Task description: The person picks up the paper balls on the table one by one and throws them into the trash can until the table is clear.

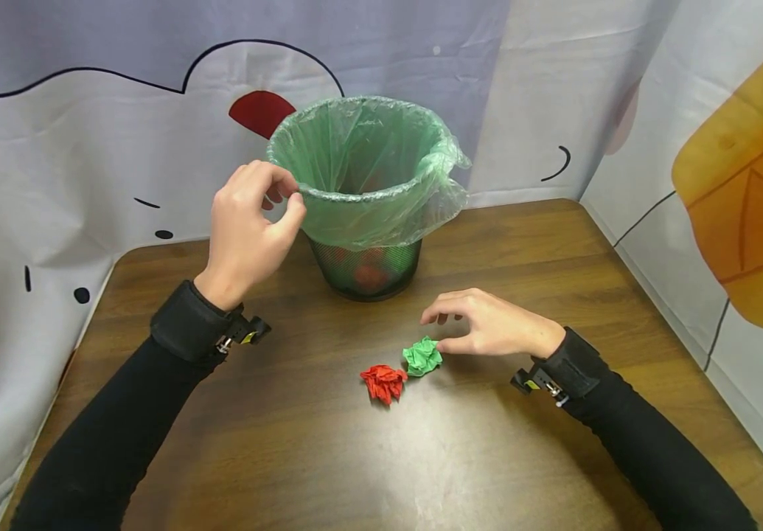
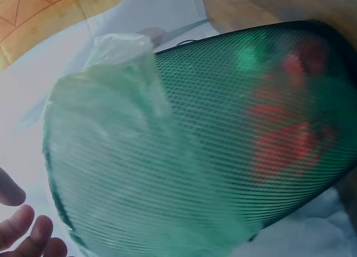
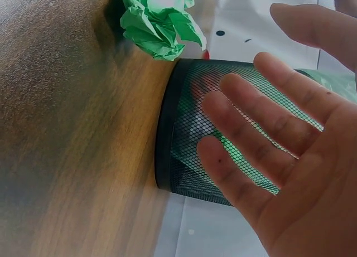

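Note:
A black mesh wastebasket (image 1: 328,269) stands at the back of the table, with a green plastic bag (image 1: 368,221) folded over its rim. My left hand (image 1: 245,228) is beside the left of that rim, fingers bent loosely and holding nothing; in the left wrist view its fingertips (image 2: 42,228) show apart from the bag. Near the table's middle lie a crumpled green paper ball (image 1: 423,357) and, just left of it, a crumpled red paper ball (image 1: 384,384). Over the green ball's right side hovers my right hand (image 1: 487,324), fingers spread and nothing between them.
Red and green crumpled pieces (image 2: 279,145) show through the wastebasket's mesh. A printed cloth (image 1: 540,96) hangs behind the wooden table (image 1: 255,442) and along its right side. Both wrists wear black straps with small cameras.

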Action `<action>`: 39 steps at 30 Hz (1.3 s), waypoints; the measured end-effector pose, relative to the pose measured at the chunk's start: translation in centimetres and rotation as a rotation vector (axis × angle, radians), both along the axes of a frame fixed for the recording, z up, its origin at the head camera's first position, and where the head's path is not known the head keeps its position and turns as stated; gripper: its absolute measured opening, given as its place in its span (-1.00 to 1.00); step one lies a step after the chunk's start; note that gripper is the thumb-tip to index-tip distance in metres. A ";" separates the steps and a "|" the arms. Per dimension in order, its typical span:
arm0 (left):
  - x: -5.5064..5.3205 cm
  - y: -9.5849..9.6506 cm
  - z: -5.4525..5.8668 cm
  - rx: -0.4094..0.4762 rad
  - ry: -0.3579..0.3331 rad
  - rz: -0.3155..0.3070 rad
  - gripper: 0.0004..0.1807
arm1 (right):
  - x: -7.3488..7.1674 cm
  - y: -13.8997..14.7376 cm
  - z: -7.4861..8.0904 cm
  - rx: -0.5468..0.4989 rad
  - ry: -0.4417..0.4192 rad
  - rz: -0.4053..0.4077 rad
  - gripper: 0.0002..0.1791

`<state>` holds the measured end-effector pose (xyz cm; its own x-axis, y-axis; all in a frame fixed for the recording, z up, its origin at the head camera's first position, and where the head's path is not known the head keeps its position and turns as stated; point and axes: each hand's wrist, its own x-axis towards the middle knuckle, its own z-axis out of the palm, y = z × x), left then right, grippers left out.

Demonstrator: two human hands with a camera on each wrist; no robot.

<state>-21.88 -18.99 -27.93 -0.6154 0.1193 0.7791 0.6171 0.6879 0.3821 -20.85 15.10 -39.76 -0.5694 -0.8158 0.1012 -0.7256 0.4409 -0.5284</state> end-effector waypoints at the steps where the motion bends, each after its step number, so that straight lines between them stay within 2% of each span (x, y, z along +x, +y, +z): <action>1: 0.1 -0.2 -0.4 0.008 0.001 0.001 -0.90 | 0.0 0.0 0.0 0.001 -0.002 0.000 -0.65; 6: 0.8 -0.7 -2.3 0.040 -0.017 0.003 -0.90 | -0.1 0.0 -0.1 0.000 -0.002 -0.001 -0.65; 12: 1.4 -1.1 -4.6 0.043 -0.072 0.009 -0.91 | -0.3 0.0 -0.3 0.005 -0.006 -0.001 -0.63; 23: 2.1 -2.1 -7.7 0.030 -0.184 0.031 -0.89 | -0.3 0.2 -0.3 0.008 -0.005 -0.003 -0.59; 29: 2.4 -2.1 -8.7 0.011 -0.211 0.041 -0.86 | -0.4 -0.4 -0.4 0.019 -0.020 0.033 -0.58; 39: 2.9 -2.0 -9.4 -0.015 -0.239 0.052 -0.86 | -0.3 -1.4 -1.1 0.105 -0.003 0.029 -0.56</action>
